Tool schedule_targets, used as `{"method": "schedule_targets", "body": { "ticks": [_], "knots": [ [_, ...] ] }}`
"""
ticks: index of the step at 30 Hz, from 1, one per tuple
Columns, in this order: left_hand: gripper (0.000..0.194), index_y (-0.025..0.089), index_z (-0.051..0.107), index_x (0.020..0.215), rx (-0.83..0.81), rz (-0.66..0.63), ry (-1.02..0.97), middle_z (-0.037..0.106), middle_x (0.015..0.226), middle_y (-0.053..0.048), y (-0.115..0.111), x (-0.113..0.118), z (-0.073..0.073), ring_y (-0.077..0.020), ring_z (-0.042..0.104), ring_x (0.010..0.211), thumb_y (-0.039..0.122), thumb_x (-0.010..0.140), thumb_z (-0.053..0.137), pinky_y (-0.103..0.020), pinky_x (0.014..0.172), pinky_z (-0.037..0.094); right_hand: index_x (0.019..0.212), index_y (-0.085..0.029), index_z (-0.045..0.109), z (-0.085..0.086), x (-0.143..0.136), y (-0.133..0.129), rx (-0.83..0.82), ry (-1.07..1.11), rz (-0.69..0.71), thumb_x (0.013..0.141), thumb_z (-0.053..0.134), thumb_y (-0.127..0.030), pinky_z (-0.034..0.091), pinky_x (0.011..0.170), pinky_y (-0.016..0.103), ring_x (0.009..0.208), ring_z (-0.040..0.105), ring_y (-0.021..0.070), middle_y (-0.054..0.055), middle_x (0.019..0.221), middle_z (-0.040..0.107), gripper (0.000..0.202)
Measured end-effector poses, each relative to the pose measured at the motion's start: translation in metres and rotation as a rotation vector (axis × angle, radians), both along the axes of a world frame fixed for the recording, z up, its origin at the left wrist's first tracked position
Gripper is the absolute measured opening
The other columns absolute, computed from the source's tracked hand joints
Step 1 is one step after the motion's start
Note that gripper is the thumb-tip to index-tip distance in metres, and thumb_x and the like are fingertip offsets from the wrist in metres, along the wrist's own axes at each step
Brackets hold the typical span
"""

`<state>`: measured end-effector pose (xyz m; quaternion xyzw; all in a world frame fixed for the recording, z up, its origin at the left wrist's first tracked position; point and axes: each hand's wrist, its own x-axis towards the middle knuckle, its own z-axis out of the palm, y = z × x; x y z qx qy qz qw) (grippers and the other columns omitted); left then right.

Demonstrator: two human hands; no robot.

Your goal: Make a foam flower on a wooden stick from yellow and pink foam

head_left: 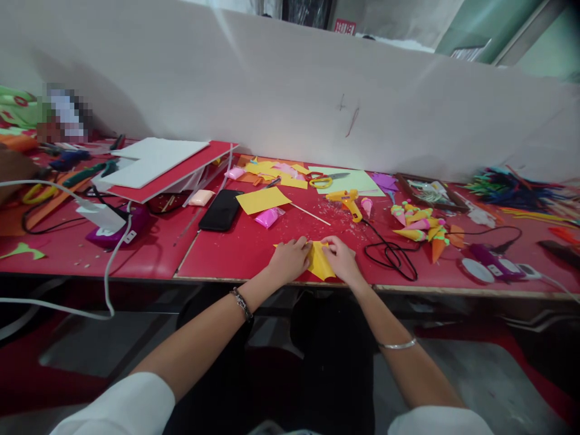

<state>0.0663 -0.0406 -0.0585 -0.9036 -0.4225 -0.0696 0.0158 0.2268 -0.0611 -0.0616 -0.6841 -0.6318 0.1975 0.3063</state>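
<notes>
A piece of yellow paper (321,262) lies at the front edge of the red table, creased between both hands. My left hand (290,260) rests on its left part, fingers closed against it. On its right side my right hand (339,257) pinches the paper's upper edge with thumb and fingers. Just beyond the hands are a pink packet (269,217), a flat yellow sheet (263,200) and a thin stick (310,214). A yellow glue gun (348,202) lies behind my right hand.
A black phone (220,211) and stacked boards (154,166) are on the left. Scissors (322,180) lie on pale green paper (362,181) at the back. To the right are small colourful cones (419,223), a black cable (394,254) and a purple power strip (492,261).
</notes>
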Motion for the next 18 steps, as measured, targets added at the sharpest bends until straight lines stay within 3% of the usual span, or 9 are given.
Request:
{"method": "schedule_targets", "body": {
  "ticks": [11, 18],
  "knots": [
    [0.041, 0.014, 0.039, 0.123, 0.02, 0.014, 0.053, 0.049, 0.111, -0.011, -0.005, 0.005, 0.003, -0.0214, 0.052, 0.087, 0.03, 0.086, 0.031, -0.03, 0.059, 0.042, 0.089, -0.022, 0.054, -0.01, -0.016, -0.013, 0.073, -0.307, -0.123, 0.081, 0.035, -0.022, 0.023, 0.083, 0.035, 0.063, 0.055, 0.0136, -0.001, 0.061, 0.062, 0.021],
    [0.042, 0.014, 0.037, 0.125, 0.025, 0.031, 0.057, 0.048, 0.113, -0.013, -0.006, 0.006, 0.0, -0.0221, 0.051, 0.09, 0.027, 0.086, 0.033, -0.031, 0.062, 0.041, 0.103, -0.023, 0.05, -0.003, -0.016, -0.027, 0.017, -0.092, -0.161, 0.075, 0.045, -0.037, 0.018, 0.092, 0.039, 0.066, 0.057, 0.0148, -0.005, 0.056, 0.061, 0.031]
  ]
}}
